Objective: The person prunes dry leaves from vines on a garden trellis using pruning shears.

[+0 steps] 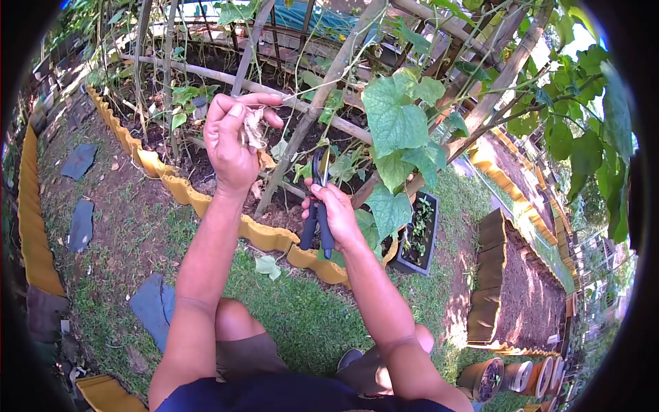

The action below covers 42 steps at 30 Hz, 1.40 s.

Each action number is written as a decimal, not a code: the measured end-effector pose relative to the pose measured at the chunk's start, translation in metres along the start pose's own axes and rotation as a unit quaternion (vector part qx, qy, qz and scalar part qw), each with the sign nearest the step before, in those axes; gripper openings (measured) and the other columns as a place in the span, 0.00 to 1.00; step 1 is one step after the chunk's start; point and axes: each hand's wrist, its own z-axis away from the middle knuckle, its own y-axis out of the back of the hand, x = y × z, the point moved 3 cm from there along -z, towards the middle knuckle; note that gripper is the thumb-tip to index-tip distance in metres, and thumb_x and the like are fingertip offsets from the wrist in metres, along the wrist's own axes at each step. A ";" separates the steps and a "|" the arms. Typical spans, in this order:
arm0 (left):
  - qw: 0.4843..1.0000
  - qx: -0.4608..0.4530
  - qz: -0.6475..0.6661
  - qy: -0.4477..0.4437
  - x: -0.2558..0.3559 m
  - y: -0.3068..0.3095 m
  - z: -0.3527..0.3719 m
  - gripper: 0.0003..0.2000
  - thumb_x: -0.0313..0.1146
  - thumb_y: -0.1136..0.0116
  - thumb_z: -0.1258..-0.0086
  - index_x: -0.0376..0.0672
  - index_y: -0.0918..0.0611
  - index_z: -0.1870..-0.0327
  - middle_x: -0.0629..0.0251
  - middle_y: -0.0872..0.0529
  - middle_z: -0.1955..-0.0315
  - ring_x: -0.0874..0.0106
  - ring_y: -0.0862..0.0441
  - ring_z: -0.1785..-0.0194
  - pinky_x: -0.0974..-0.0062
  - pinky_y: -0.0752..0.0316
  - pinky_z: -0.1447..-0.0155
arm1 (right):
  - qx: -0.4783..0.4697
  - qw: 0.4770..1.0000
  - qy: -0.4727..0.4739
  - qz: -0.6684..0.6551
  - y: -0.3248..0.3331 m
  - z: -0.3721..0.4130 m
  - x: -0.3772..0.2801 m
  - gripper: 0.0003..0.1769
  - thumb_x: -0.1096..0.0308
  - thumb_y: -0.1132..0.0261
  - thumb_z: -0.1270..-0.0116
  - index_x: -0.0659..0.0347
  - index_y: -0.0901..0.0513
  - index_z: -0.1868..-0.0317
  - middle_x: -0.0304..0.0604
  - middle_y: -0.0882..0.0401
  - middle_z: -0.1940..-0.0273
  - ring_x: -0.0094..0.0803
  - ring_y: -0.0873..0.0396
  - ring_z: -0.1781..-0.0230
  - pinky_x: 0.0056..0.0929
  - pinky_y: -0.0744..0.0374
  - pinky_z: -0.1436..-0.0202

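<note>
My left hand (230, 152) is raised at the left of the trellis, its fingers closed on a crumpled, pale dried leaf (254, 129). Lower and to the right, my right hand (338, 216) grips a pair of pruning shears (325, 232) with dark handles. Their blades point up toward the vines; whether they are parted is hard to tell. Large green leaves (395, 117) of a climbing plant hang just right of the shears. A wooden trellis pole (302, 130) slants up between my two hands.
A wavy yellow border (268, 235) edges the planted bed in front of me. A rectangular black planter (429, 240) stands at the right, with terracotta pots (480, 378) at lower right. Blue-grey stepping slabs (151, 309) lie on the left. One loose leaf (268, 267) rests on the grass.
</note>
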 end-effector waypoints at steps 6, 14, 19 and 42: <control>0.996 -0.010 -0.087 -0.006 -0.005 0.002 0.002 0.08 0.31 0.57 0.22 0.40 0.29 0.65 0.51 0.14 0.65 0.73 0.18 0.67 0.76 0.23 0.60 | -0.029 0.993 0.097 0.060 -0.010 -0.017 -0.039 0.18 0.60 0.39 0.28 0.62 0.21 0.43 0.36 0.21 0.68 0.22 0.22 0.71 0.22 0.24 0.66; 0.993 -0.023 -0.116 0.012 -0.015 0.004 0.012 0.07 0.30 0.57 0.22 0.41 0.29 0.64 0.57 0.16 0.68 0.75 0.20 0.70 0.81 0.26 0.65 | -0.004 0.979 0.145 0.141 -0.024 -0.020 -0.096 0.14 0.57 0.36 0.31 0.62 0.18 0.60 0.32 0.24 0.77 0.19 0.25 0.79 0.22 0.28 0.75; 0.992 -0.012 -0.122 0.002 -0.020 0.021 0.025 0.07 0.31 0.56 0.23 0.43 0.30 0.65 0.64 0.22 0.74 0.81 0.29 0.75 0.84 0.32 0.70 | -0.023 0.985 0.117 0.127 -0.014 -0.010 -0.064 0.12 0.60 0.34 0.31 0.62 0.18 0.61 0.31 0.26 0.79 0.16 0.31 0.83 0.21 0.32 0.79; 0.638 0.024 -0.733 0.234 -0.169 0.184 0.008 0.12 0.38 0.46 0.32 0.37 0.19 0.61 0.45 0.14 0.63 0.47 0.17 0.55 0.53 0.25 0.46 | -0.109 0.981 -0.049 0.153 0.026 0.078 0.055 0.10 0.65 0.38 0.29 0.63 0.22 0.56 0.31 0.25 0.72 0.19 0.27 0.71 0.22 0.27 0.65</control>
